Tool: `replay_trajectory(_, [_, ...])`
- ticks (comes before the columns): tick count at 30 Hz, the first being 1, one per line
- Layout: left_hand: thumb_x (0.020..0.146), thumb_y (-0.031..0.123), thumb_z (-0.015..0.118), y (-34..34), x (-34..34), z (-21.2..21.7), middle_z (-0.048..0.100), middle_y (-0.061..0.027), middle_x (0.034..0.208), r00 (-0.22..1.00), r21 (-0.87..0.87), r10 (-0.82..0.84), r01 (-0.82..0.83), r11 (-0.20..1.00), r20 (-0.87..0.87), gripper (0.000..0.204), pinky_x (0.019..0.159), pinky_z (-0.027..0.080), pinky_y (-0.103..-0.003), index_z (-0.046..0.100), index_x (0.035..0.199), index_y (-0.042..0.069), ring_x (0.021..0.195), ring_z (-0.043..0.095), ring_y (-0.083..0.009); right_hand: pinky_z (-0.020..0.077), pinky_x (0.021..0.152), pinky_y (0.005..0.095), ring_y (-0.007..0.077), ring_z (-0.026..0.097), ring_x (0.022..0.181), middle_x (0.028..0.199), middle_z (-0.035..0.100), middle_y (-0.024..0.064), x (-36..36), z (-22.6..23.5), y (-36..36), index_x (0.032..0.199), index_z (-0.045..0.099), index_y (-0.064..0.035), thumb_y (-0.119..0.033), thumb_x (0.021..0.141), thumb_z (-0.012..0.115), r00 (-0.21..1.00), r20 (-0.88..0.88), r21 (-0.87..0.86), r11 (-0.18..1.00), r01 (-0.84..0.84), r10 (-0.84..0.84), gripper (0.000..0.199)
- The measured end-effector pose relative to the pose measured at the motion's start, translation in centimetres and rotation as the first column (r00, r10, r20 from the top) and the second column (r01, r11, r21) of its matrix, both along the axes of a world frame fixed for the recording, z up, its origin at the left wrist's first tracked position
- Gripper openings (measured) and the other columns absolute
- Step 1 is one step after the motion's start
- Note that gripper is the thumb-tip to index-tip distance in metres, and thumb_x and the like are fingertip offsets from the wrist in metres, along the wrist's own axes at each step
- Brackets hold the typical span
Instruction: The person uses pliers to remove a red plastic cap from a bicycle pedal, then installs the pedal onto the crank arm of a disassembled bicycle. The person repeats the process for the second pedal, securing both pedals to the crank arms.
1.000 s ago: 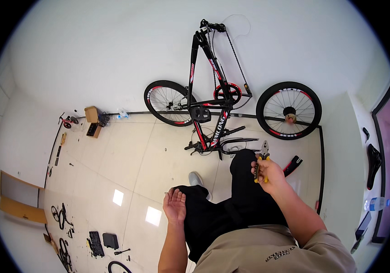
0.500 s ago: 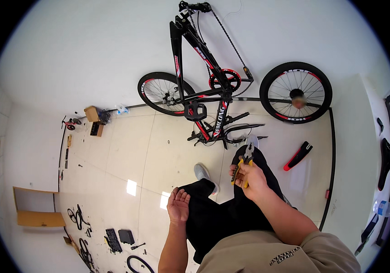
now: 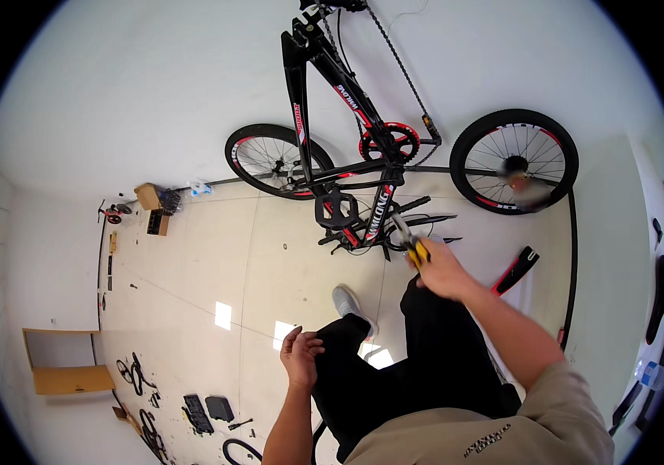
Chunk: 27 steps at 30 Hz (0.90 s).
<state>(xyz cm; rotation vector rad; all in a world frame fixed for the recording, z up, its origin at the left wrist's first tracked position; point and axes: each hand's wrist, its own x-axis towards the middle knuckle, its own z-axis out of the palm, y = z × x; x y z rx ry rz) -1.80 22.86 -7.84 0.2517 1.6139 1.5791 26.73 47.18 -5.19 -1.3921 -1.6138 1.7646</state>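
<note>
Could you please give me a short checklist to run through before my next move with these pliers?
1. Pliers in hand: ok, the right hand grips the yellow handles.
2. Pliers' tip clear of the bicycle frame: cannot tell, they overlap the lower bicycle parts in this view.
3. Left hand clear of the bicycle: ok, it is by the left knee, no object visible in it.
4. Right-hand wheel fitted: not ok, it stands apart by the wall.
5. Saddle fitted: not ok, it is away at the right.

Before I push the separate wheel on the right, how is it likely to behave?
The wheel will probably roll easily, being round and on edge. It could tip, since it stands apart from the bicycle frame. Its thick-looking black tyre may grip rather than slide.
</note>
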Motion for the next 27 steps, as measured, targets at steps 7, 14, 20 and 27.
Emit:
replay_trajectory(7, [0.093,0.007,0.060,1.1,0.9,-2.1,0.067,-0.0142,0.086,0.941,-0.103,-0.087,0.056,0.993,-0.326,0.024,0.051,0.051,-0.026,0.056,0.113,-0.007,0.065,0.063,-0.0163,0.0483,0.082,0.0450,0.0418,0.061,0.093,0.099,0.064,0.0257,-4.3,-3.1,10.9,0.102,0.059,0.0032,0.000,0.077,0.054,0.895,0.283,0.243,0.877,-0.414,0.344,0.025])
replay_trajectory(14, [0.094,0.007,0.059,0.6,0.1,-2.5,0.067,-0.0148,0.087,0.931,-0.058,-0.055,0.036,0.998,-0.362,0.023,0.053,0.052,-0.026,0.056,0.113,-0.007,0.066,0.063,-0.0166,0.0589,0.070,0.0357,0.0211,0.066,0.094,0.096,0.066,0.0100,-6.8,-7.6,13.7,0.106,0.064,0.0001,0.005,0.080,0.053,0.923,0.095,0.148,0.911,-0.384,0.374,0.028])
replay_trajectory(20, [0.095,0.005,0.055,0.4,0.2,-2.2,0.067,-0.0164,0.092,0.902,-0.086,-0.118,0.090,0.992,-0.416,0.023,0.055,0.054,-0.027,0.055,0.115,-0.006,0.069,0.064,-0.0175,0.0612,0.077,0.0346,0.0165,0.062,0.096,0.104,0.064,0.0043,-9.3,-11.5,12.9,0.111,0.066,-0.0026,0.013,0.080,0.052,0.919,-0.291,-0.041,0.956,-0.290,0.266,0.037])
replay_trajectory(27, [0.092,-0.002,0.055,0.0,0.3,-2.1,0.066,-0.0171,0.094,0.901,-0.126,-0.128,0.083,0.989,-0.413,0.027,0.057,0.056,-0.027,0.053,0.118,-0.006,0.071,0.065,-0.0170,0.0532,0.090,0.0280,0.0121,0.059,0.102,0.109,0.065,0.0015,-11.6,-14.1,13.6,0.132,0.061,-0.0059,0.015,0.077,0.058,0.846,-0.448,0.021,0.950,-0.313,0.289,0.059])
